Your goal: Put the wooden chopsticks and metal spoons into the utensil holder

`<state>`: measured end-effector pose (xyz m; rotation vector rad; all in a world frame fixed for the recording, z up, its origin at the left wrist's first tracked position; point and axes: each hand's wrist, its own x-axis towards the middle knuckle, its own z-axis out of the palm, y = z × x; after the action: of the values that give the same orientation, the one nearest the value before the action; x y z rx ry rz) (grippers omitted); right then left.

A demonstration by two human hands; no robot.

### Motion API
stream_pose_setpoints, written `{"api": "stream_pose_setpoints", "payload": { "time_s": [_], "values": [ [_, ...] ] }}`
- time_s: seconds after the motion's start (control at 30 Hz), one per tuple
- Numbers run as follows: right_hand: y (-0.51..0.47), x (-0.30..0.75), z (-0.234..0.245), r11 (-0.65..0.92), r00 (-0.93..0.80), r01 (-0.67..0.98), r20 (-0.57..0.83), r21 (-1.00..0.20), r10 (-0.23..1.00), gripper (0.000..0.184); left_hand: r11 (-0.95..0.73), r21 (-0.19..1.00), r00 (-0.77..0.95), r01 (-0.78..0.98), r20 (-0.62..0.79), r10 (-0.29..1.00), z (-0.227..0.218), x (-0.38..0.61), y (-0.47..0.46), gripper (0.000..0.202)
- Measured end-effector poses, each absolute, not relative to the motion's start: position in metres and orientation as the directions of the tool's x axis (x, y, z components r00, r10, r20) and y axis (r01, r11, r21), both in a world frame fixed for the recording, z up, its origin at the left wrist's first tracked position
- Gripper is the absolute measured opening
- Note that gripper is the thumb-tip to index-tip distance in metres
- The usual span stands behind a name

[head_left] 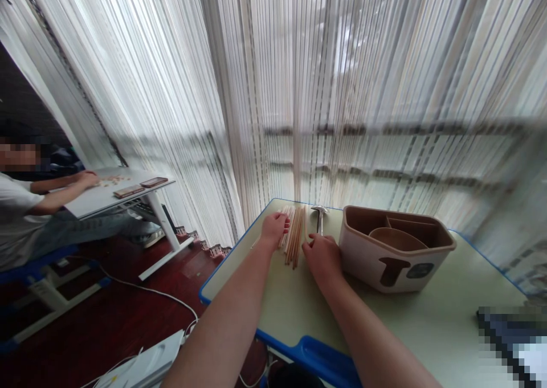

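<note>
A bundle of wooden chopsticks (294, 237) lies side by side on the pale table between my two hands, with paler sticks along its left side. My left hand (276, 228) rests at that left side, fingers curled in against the pale sticks; what they grip is hidden. On the other side, my right hand (322, 257) has its thumb and fingertips closed at the lower end of one separate chopstick (306, 223). Just beyond the right knuckles lie shiny metal spoons (319, 210), their handles pointing toward me and partly covered by the hand.
Right of my right hand stands a brown-and-white divided utensil holder (397, 268). The table (282, 314) has a blue rim. A blurred-out device (513, 342) is at the right edge. Another person sits at a white table (98, 203) on the left. Sheer curtains (277, 92) hang behind.
</note>
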<state>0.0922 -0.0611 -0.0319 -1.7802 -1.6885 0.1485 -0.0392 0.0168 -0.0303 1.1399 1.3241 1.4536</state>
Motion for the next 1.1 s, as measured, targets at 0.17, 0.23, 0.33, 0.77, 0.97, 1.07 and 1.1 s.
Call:
{"api": "stream_pose_setpoints", "payload": {
  "time_s": [0.17, 0.23, 0.33, 0.77, 0.97, 1.07, 1.1],
  "values": [
    [-0.062, 0.093, -0.033, 0.143, 0.166, 0.732, 0.379, -0.666, 0.911, 0.03, -0.082, 0.989, -0.187, -0.123, 0.058, 0.981, -0.031, -0.037, 0.017, 0.02],
    [-0.063, 0.093, -0.034, 0.147, 0.173, 0.693, 0.361, -0.706, 0.916, 0.031, -0.087, 0.989, -0.185, -0.122, 0.064, 0.981, -0.032, -0.037, 0.017, 0.022],
    [-0.064, 0.092, -0.035, 0.155, 0.165, 0.641, 0.332, -0.751, 0.929, 0.031, -0.086, 0.988, -0.212, -0.125, 0.059, 0.976, -0.033, -0.037, 0.018, 0.021],
    [-0.071, 0.086, -0.03, 0.257, 0.085, 0.555, 0.362, -0.791, 0.928, 0.03, 0.029, 0.904, -0.124, -0.427, -0.09, 0.988, -0.033, -0.043, 0.025, 0.013],
    [-0.072, 0.084, -0.031, 0.258, 0.04, 0.55, 0.334, -0.794, 0.942, 0.03, 0.017, 0.883, -0.141, -0.47, -0.094, 0.985, -0.021, -0.045, 0.019, 0.008],
    [-0.073, 0.084, -0.031, 0.249, 0.022, 0.526, 0.305, -0.814, 0.952, 0.029, 0.028, 0.871, -0.141, -0.49, -0.111, 0.984, -0.014, -0.046, 0.016, 0.009],
    [-0.073, 0.083, -0.031, 0.25, 0.016, 0.514, 0.301, -0.821, 0.954, 0.029, 0.029, 0.866, -0.131, -0.499, -0.109, 0.985, -0.012, -0.046, 0.015, 0.01]
  ]
}}
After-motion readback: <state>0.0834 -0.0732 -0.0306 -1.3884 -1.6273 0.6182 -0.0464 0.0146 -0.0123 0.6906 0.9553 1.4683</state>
